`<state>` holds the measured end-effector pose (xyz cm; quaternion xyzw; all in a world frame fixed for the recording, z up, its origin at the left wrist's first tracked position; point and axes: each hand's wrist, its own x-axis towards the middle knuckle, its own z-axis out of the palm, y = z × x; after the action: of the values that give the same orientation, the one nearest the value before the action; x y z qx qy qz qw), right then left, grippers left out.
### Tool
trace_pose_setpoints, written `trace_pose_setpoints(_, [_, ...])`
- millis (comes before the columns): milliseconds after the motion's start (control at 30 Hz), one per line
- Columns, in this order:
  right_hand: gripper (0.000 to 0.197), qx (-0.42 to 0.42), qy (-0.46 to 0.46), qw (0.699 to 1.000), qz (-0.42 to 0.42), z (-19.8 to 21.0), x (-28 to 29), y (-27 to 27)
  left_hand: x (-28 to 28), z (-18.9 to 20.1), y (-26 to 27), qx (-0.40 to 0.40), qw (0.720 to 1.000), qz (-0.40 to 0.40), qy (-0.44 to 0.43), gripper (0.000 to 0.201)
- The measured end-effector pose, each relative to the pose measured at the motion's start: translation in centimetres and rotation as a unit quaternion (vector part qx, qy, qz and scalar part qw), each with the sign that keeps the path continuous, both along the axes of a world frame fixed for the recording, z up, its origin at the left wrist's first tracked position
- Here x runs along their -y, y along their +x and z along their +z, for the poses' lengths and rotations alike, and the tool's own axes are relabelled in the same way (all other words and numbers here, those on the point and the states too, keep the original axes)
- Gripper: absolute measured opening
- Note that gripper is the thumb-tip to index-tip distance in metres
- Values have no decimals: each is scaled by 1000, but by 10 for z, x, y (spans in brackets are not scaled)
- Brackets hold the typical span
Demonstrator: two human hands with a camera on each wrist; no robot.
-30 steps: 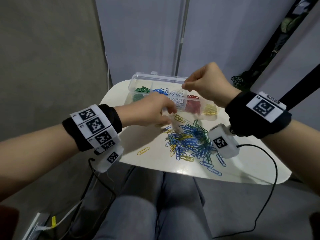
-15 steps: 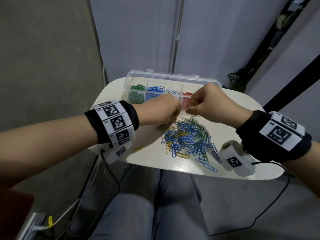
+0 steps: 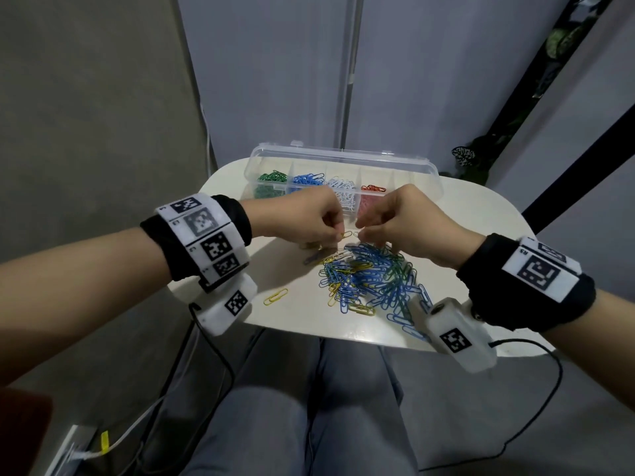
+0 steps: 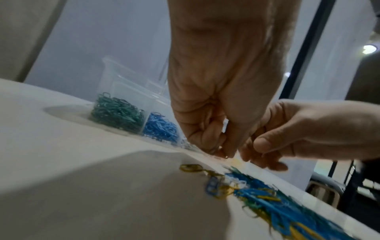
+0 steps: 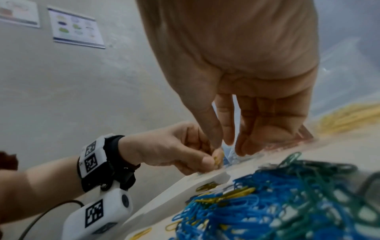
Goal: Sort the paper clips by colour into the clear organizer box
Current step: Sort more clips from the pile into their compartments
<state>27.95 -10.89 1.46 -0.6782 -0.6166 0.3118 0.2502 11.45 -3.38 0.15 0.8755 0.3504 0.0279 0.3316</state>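
The clear organizer box point(image 3: 405, 163) stands at the back of the table and holds green point(image 3: 271, 177), blue point(image 3: 308, 179), white point(image 3: 344, 192) and red clips point(image 3: 373, 189) in separate compartments. A mixed pile of loose paper clips point(image 3: 372, 280), mostly blue, lies in front of it. My left hand point(image 3: 338, 235) hovers at the pile's far edge and pinches a yellow paper clip point(image 5: 216, 160). My right hand point(image 3: 364, 237) is just beside it, fingertips pointing down at the same spot. Whether it holds a clip is hidden.
The small white table point(image 3: 481, 221) has one stray yellow clip point(image 3: 276, 296) near its front left. Yellow clips point(image 5: 349, 118) fill the box's right end. My knees are under the front edge, and cables hang from both wrists.
My right hand has come back from above the box and dropped to the pile's far edge. My left hand lifted slightly, and the two now meet fingertip to fingertip.
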Motion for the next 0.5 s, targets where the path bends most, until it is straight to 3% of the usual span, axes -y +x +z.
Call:
trace_pose_setpoints(133, [16,-180,-32,982,-34,-1,4,-8,2,8,-4,96,988,70,-100,4])
trace_pose_setpoints(267, [16,-232,-22,971,-47,1,3,-12,3,14,-9,131,979,90,-124,16])
trace_pose_setpoints(333, [13,-216,-28,975,-50,3,1,-11,-1,13,-14,92,989,86,-79,24])
trace_pose_setpoints(400, [9,-191,-27,980,-57,5,-2,-12,-4,10,-19,2,998,53,28,24])
trace_pose_setpoints(500, [11,-149,-16,987,-53,6,-7,-15,-1,4,-23,-100,987,10,129,20])
